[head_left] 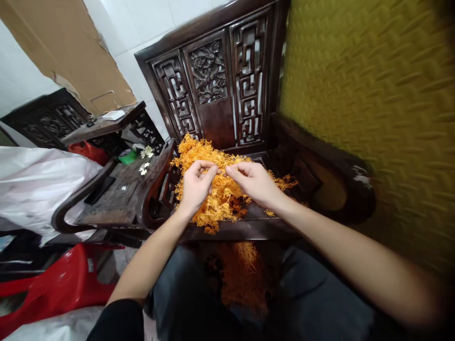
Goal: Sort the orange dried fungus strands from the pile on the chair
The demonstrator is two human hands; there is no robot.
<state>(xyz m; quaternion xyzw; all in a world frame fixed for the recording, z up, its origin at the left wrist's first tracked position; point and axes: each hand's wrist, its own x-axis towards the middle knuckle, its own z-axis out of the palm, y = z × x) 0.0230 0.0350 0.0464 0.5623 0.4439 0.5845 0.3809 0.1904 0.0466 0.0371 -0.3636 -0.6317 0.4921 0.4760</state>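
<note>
A heap of orange, branching plastic-looking pieces [216, 208] lies on the seat of a dark carved wooden chair [218, 121]. Over the heap, my left hand [197, 183] has its thumb and index finger pinched together. My right hand [255, 181] is pinched the same way, just to the right, with a narrow gap between the fingertips. Small orange bits show at both fingertips, but their shape is too small to make out. One loose orange piece [269, 213] rests on the seat below my right wrist.
To the left are a small wooden table [110, 201] with pale flower pieces [144, 168] and a green item [128, 157], a white sack [42, 184] and a red plastic stool [67, 279]. A yellow-green textured surface [369, 94] rises at the right. More orange pieces [245, 279] hang between my knees.
</note>
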